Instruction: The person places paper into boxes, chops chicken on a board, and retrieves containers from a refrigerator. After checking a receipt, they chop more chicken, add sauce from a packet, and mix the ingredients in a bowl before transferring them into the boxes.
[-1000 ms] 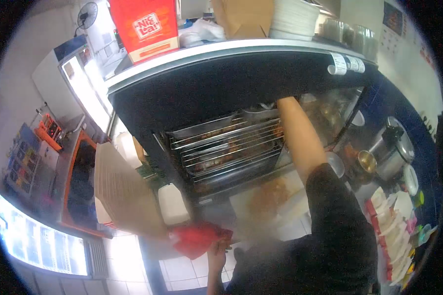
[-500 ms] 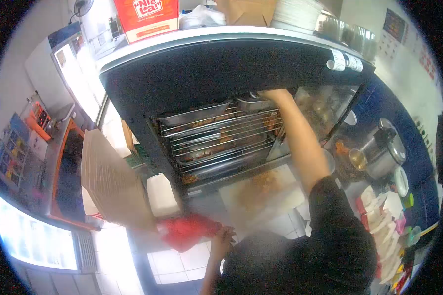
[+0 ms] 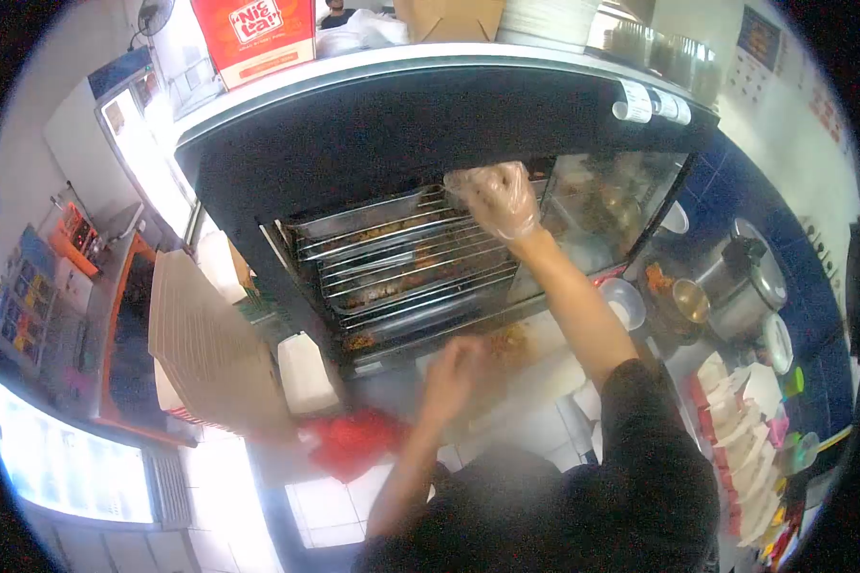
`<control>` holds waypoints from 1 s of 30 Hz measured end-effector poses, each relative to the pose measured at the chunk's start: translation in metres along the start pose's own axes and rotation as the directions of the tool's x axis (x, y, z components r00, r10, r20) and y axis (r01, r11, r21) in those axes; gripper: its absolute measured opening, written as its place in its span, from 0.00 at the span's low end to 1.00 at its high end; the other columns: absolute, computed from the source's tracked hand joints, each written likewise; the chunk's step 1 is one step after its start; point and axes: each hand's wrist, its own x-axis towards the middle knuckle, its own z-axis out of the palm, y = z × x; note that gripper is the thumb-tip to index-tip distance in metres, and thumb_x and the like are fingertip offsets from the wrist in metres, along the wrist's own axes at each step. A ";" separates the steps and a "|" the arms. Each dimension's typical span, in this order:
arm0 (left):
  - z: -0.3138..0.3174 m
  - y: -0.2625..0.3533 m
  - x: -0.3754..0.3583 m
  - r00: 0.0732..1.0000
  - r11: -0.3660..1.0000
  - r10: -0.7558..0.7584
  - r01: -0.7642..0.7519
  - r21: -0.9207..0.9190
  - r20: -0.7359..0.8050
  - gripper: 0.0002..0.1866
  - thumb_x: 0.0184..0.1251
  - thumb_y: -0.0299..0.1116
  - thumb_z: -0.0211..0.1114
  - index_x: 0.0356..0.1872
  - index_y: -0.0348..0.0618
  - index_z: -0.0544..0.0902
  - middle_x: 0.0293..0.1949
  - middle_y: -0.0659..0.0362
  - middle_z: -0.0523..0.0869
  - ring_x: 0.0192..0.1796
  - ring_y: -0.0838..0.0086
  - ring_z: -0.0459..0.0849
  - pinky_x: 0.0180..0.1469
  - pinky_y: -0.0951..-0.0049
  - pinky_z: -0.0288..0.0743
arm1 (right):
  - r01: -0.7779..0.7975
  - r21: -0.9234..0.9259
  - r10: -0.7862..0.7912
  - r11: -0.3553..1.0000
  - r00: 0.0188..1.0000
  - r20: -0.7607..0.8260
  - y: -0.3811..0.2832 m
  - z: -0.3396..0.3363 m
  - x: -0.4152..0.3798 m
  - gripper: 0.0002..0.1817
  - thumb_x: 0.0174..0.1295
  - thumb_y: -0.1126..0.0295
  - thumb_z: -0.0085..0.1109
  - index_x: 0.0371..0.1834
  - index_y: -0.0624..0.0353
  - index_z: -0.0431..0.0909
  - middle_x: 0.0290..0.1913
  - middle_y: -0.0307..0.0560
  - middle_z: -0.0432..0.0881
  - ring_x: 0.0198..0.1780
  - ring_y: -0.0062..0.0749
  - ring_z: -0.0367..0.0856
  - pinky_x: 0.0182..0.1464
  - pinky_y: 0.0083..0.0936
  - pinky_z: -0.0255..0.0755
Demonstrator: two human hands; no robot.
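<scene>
My right hand (image 3: 503,202), in a clear plastic glove, is at the upper opening of the black warming cabinet (image 3: 354,124), with its fingers curled in front of the wire racks (image 3: 430,250). Whatever it may hold is hidden. My left hand (image 3: 454,368) is bare and smeared by motion, above the cutting board (image 3: 535,368) with food scraps (image 3: 508,344) on it. Below and left of that hand lies a red cloth or bag (image 3: 354,441). Metal trays (image 3: 373,215) with food sit inside the cabinet.
Stacked cardboard trays (image 3: 205,349) and a white box (image 3: 308,374) stand at the left. To the right are a pot (image 3: 745,286), a plastic bowl (image 3: 621,304) and wrapped packets (image 3: 743,449). A red box (image 3: 258,38) and a paper bag (image 3: 449,19) top the cabinet. A person (image 3: 335,16) is behind.
My right hand has come out from inside the cabinet and moved left, so its glove shows. My left hand has left the red cloth or bag and risen toward the cutting board. The view has shifted slightly.
</scene>
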 end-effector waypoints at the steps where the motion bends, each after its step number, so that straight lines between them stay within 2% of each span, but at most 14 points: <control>1: -0.001 0.019 0.020 0.996 0.977 -0.081 0.072 -0.200 -0.038 0.16 0.72 0.44 0.58 0.46 0.42 0.81 0.41 0.55 0.86 0.40 0.72 0.83 0.45 0.68 0.76 | 0.000 0.005 0.000 1.000 1.000 -0.004 0.000 -0.002 0.001 0.11 0.52 0.65 0.69 0.40 0.44 0.85 0.27 0.45 0.76 0.31 0.45 0.74 0.32 0.39 0.71; 5: -0.001 0.060 0.091 0.989 0.473 -0.144 0.083 -0.877 0.016 0.24 0.72 0.51 0.56 0.55 0.39 0.73 0.51 0.52 0.79 0.50 0.65 0.78 0.58 0.62 0.70 | 0.175 0.080 -0.179 0.981 0.983 0.037 -0.005 -0.023 0.021 0.16 0.42 0.72 0.73 0.38 0.52 0.83 0.33 0.44 0.81 0.34 0.40 0.77 0.33 0.34 0.72; 8: 0.002 0.091 0.123 0.961 0.106 -0.255 0.139 -0.985 0.108 0.27 0.74 0.52 0.50 0.60 0.38 0.69 0.56 0.51 0.76 0.57 0.61 0.74 0.63 0.57 0.68 | 0.258 0.170 -0.279 0.951 0.954 0.113 0.006 -0.027 0.019 0.16 0.44 0.72 0.70 0.40 0.53 0.84 0.35 0.47 0.81 0.36 0.42 0.78 0.34 0.35 0.73; 11: 0.011 0.109 0.130 0.963 -0.052 -0.237 0.121 -0.991 0.130 0.27 0.75 0.53 0.46 0.59 0.38 0.70 0.55 0.50 0.77 0.58 0.61 0.74 0.64 0.53 0.67 | 0.312 0.197 -0.338 0.929 0.934 0.117 0.006 -0.041 0.014 0.19 0.48 0.70 0.64 0.47 0.52 0.83 0.44 0.50 0.80 0.41 0.45 0.79 0.40 0.38 0.75; 14: 0.014 0.104 0.121 0.992 0.033 -0.108 0.068 -0.997 0.064 0.27 0.75 0.54 0.42 0.59 0.40 0.69 0.55 0.50 0.75 0.61 0.60 0.72 0.65 0.54 0.65 | 0.320 0.189 -0.337 0.928 0.939 0.066 -0.009 -0.054 -0.016 0.23 0.44 0.71 0.66 0.49 0.52 0.84 0.44 0.52 0.80 0.43 0.49 0.81 0.44 0.39 0.78; 15: 0.007 0.066 0.125 0.992 -0.114 0.033 0.127 -0.985 0.124 0.26 0.76 0.52 0.40 0.58 0.41 0.71 0.50 0.52 0.79 0.57 0.59 0.76 0.61 0.52 0.70 | 0.249 0.214 -0.281 0.944 0.950 0.134 -0.021 -0.059 -0.037 0.23 0.47 0.69 0.62 0.51 0.51 0.82 0.47 0.52 0.79 0.45 0.48 0.80 0.47 0.38 0.77; 16: 0.012 0.049 0.118 0.992 -0.114 0.000 0.129 -0.985 0.130 0.26 0.76 0.52 0.40 0.58 0.41 0.71 0.50 0.52 0.79 0.57 0.59 0.76 0.61 0.52 0.70 | 0.176 0.241 -0.226 0.955 0.953 0.201 -0.034 -0.065 -0.058 0.23 0.49 0.66 0.59 0.53 0.50 0.81 0.50 0.51 0.79 0.48 0.47 0.79 0.50 0.37 0.77; 18: 0.017 0.014 0.100 0.929 0.176 -0.369 0.035 -0.984 -0.033 0.23 0.76 0.48 0.39 0.55 0.41 0.73 0.46 0.53 0.80 0.52 0.58 0.79 0.58 0.52 0.74 | 0.085 0.301 -0.172 0.950 0.946 0.276 -0.060 -0.079 -0.102 0.22 0.53 0.65 0.61 0.54 0.50 0.81 0.50 0.52 0.79 0.50 0.46 0.79 0.53 0.37 0.76; 19: 0.019 -0.054 0.093 0.917 0.299 -0.396 0.088 -0.950 -0.040 0.20 0.75 0.44 0.40 0.53 0.42 0.74 0.44 0.53 0.80 0.52 0.58 0.79 0.59 0.53 0.74 | -0.326 0.317 0.136 0.891 0.856 0.498 -0.081 -0.085 -0.125 0.20 0.55 0.64 0.61 0.53 0.51 0.81 0.49 0.53 0.80 0.50 0.46 0.80 0.53 0.38 0.76; 20: 0.025 -0.078 0.071 0.839 0.191 -0.542 0.081 -0.978 -0.036 0.18 0.73 0.42 0.42 0.51 0.42 0.74 0.44 0.53 0.80 0.51 0.59 0.79 0.60 0.54 0.73 | -0.679 0.229 0.368 0.698 0.614 0.698 -0.096 -0.084 -0.150 0.19 0.57 0.63 0.61 0.52 0.52 0.81 0.48 0.54 0.81 0.51 0.45 0.80 0.53 0.40 0.75; 23: 0.040 -0.177 0.028 0.714 0.008 -0.700 0.035 -0.999 0.019 0.16 0.71 0.41 0.48 0.50 0.42 0.74 0.45 0.52 0.80 0.51 0.58 0.79 0.61 0.54 0.72 | -0.625 0.219 0.452 0.749 0.724 0.521 -0.129 -0.046 -0.285 0.16 0.59 0.60 0.61 0.48 0.54 0.82 0.45 0.54 0.82 0.46 0.47 0.81 0.51 0.45 0.74; 25: 0.039 -0.198 0.016 0.694 -0.075 -0.716 0.031 -0.997 0.076 0.17 0.69 0.41 0.51 0.51 0.42 0.74 0.47 0.51 0.80 0.53 0.58 0.78 0.63 0.54 0.71 | -0.671 0.183 0.477 0.718 0.667 0.573 -0.145 -0.059 -0.293 0.13 0.56 0.65 0.63 0.45 0.53 0.82 0.46 0.53 0.81 0.48 0.50 0.79 0.50 0.45 0.75; 27: 0.042 -0.205 0.014 0.717 -0.138 -0.691 -0.004 -0.990 0.093 0.19 0.68 0.42 0.54 0.53 0.41 0.74 0.54 0.48 0.78 0.58 0.57 0.77 0.64 0.54 0.70 | -0.704 0.126 0.501 0.698 0.607 0.617 -0.145 -0.067 -0.295 0.12 0.53 0.71 0.64 0.42 0.51 0.82 0.47 0.52 0.80 0.50 0.53 0.78 0.49 0.44 0.76; 30: 0.048 -0.164 0.014 0.846 -0.030 -0.532 0.035 -0.999 0.046 0.22 0.69 0.44 0.54 0.57 0.40 0.72 0.61 0.45 0.73 0.64 0.58 0.73 0.65 0.56 0.68 | -0.480 0.064 0.406 0.875 0.800 0.442 -0.134 -0.082 -0.291 0.16 0.53 0.71 0.69 0.46 0.58 0.79 0.48 0.53 0.81 0.43 0.43 0.83 0.45 0.34 0.78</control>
